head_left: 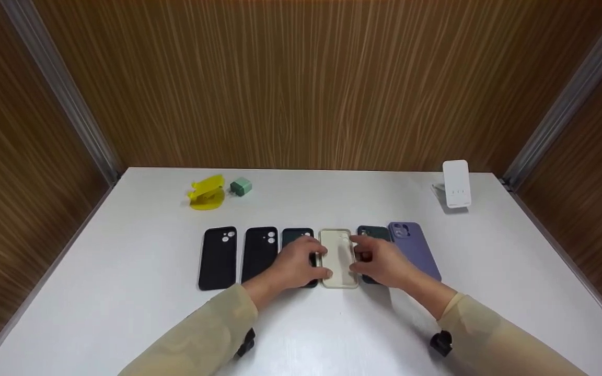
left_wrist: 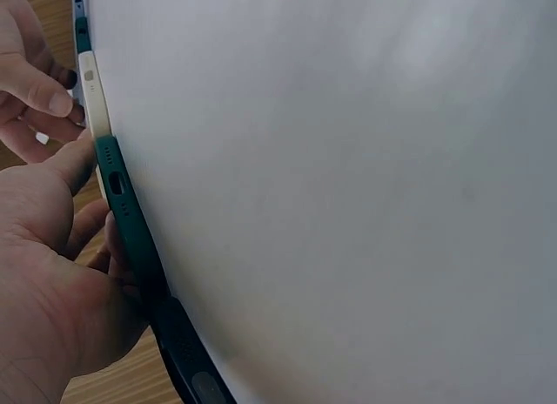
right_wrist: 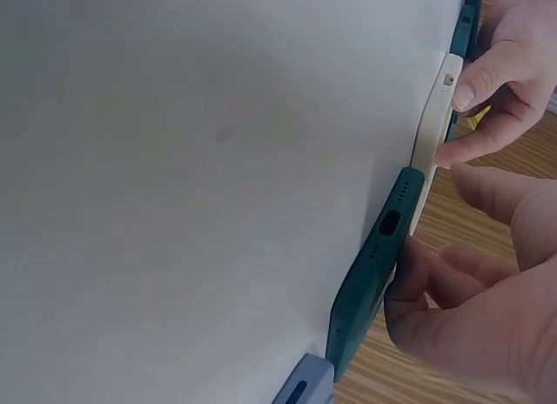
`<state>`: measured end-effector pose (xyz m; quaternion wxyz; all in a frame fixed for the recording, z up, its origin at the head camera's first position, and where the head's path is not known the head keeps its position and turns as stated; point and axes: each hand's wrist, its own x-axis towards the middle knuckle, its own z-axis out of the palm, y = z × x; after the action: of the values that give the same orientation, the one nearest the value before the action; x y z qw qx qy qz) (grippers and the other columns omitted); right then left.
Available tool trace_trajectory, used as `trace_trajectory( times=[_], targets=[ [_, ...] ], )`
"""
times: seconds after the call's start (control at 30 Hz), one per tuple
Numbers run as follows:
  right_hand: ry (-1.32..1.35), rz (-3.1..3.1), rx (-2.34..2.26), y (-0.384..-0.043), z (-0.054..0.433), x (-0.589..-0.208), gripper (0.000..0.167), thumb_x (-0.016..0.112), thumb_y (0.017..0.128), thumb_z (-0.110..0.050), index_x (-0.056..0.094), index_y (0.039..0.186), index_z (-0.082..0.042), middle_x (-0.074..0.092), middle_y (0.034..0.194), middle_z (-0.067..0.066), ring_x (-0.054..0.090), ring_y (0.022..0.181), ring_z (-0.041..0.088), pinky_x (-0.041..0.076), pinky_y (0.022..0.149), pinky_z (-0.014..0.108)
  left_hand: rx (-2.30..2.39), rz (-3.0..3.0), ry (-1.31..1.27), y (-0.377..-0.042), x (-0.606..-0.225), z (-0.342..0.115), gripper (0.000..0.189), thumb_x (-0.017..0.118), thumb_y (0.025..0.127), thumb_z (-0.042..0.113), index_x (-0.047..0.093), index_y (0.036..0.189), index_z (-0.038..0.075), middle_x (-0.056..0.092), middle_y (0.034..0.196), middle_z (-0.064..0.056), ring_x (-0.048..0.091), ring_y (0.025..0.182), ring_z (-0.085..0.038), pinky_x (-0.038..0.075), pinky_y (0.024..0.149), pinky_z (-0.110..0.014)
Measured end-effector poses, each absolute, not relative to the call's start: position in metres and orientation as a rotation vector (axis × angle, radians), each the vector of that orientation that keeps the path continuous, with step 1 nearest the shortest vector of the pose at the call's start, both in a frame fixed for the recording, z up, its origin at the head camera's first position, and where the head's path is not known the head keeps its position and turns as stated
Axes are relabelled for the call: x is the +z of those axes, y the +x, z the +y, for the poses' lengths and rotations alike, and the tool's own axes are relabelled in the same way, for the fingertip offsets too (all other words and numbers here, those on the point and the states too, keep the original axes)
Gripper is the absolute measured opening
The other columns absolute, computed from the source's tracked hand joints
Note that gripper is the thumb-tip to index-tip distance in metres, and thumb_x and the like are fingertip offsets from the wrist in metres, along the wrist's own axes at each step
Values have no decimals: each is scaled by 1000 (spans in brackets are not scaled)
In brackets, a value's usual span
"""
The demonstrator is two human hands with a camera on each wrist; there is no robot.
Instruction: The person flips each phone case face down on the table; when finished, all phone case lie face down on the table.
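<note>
My left hand [head_left: 297, 262] and right hand [head_left: 384, 261], loosely spread, flank the cream phone case [head_left: 338, 257], apparently aligning it, which calls next for gentle nudges.

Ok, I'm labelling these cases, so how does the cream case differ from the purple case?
The cream case is pale; the purple case is a muted violet. The cream case lies nearly straight, while the purple case slants. The cream case lies between the left hand and right hand; the purple case lies outside that gap. Both lie on the white table.
</note>
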<state>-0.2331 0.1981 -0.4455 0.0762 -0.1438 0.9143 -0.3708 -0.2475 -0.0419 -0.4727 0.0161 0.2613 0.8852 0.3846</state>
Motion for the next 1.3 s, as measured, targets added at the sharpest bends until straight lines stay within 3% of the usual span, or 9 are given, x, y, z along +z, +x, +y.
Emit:
trace_trajectory(
  times=[0.47,0.83,1.17,1.3],
  targets=[
    [-212,2458,-1670,-234,204,-444,57,74,97,-3,54,151,3,66,137,22,64,124,33,57,98,34,1168,2740,794,-247,-469,-40,43,90,84,21,75,118,-1,64,131,-17,61,123,-35,48,109,-45],
    [-161,2369,-1731,-234,199,-445,58,74,98,-4,54,152,1,71,122,16,66,103,19,58,83,34,1140,2737,725,-250,-464,-38,42,91,85,19,76,119,0,68,128,-16,62,123,-32,48,110,-44],
    [-172,2356,-1723,-231,199,-442,62,75,97,-6,50,153,4,70,121,16,64,99,17,55,80,35,954,2830,946,-249,-453,-31,46,90,82,7,74,124,-1,69,121,-16,64,112,-31,52,100,-43],
    [-156,2341,-1731,-231,200,-441,61,74,98,-6,50,154,4,70,121,16,64,99,18,55,81,34,1039,2737,885,-250,-451,-29,50,88,79,0,72,127,-1,70,120,-16,62,103,-26,52,93,-39]
  ],
)
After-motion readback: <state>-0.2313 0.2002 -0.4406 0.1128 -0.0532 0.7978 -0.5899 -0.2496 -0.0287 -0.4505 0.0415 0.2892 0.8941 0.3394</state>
